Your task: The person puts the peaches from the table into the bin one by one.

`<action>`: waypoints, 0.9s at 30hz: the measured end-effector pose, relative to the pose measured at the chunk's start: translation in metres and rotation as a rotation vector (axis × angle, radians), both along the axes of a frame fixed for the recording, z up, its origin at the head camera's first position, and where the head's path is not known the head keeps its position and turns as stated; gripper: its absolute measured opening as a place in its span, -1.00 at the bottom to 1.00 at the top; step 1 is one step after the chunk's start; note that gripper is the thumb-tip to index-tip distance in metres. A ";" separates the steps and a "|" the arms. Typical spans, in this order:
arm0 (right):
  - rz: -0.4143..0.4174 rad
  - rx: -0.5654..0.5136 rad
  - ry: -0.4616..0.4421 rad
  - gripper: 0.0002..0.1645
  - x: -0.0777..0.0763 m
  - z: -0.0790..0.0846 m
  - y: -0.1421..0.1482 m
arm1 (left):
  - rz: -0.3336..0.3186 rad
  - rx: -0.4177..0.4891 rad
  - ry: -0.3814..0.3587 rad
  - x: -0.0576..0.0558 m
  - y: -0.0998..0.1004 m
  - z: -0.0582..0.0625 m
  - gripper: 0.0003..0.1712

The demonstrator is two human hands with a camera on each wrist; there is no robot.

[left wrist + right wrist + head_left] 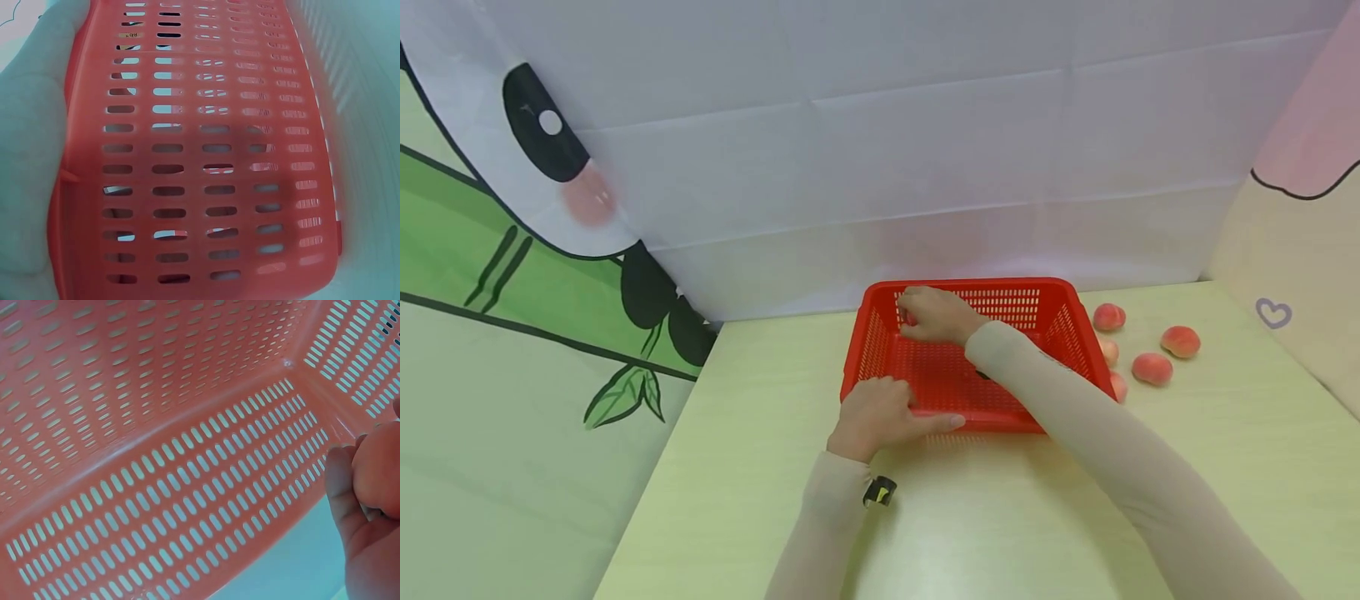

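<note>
A red plastic basket (pixel 958 421) with slotted walls stands on the table near the back wall. My left hand (pixel 876 412) holds its near left corner, the thumb lying along the front rim. In the left wrist view the slotted basket wall (pixel 194 137) fills most of the picture beside that hand. My right hand (pixel 942 315) reaches over the basket into its far left part and grips a peach (pixel 378 469), mostly covered by the hand in the head view. Below them, the slotted basket floor shows in the right wrist view.
Several peaches lie on the table right of the basket, among them one at the back (pixel 1108 317), one farthest right (pixel 1181 342) and one nearer (pixel 1152 369). Two more are partly hidden by the basket's right side. A printed cloth (pixel 925 167) hangs behind the table.
</note>
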State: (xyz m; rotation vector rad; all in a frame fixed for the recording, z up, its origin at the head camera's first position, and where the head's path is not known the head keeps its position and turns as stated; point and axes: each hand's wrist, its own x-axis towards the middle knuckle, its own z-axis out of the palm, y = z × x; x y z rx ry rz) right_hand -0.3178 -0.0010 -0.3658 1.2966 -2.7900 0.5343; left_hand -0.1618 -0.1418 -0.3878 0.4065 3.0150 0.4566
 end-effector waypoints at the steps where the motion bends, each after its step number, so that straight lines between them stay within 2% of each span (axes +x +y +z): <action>1: 0.000 -0.001 -0.006 -0.78 0.000 0.000 -0.001 | -0.001 -0.001 0.001 0.000 0.000 0.000 -0.08; 10: 0.007 -0.003 -0.075 -0.42 -0.003 -0.003 -0.006 | 0.003 0.019 -0.001 0.000 0.000 0.000 -0.07; 18: -0.015 -0.035 -0.174 -0.42 -0.002 -0.003 -0.006 | 0.001 0.023 -0.015 0.001 0.000 0.002 -0.07; 27: 0.033 -0.028 -0.191 -0.53 -0.006 -0.006 -0.007 | 0.001 0.025 -0.017 0.001 0.001 0.003 -0.08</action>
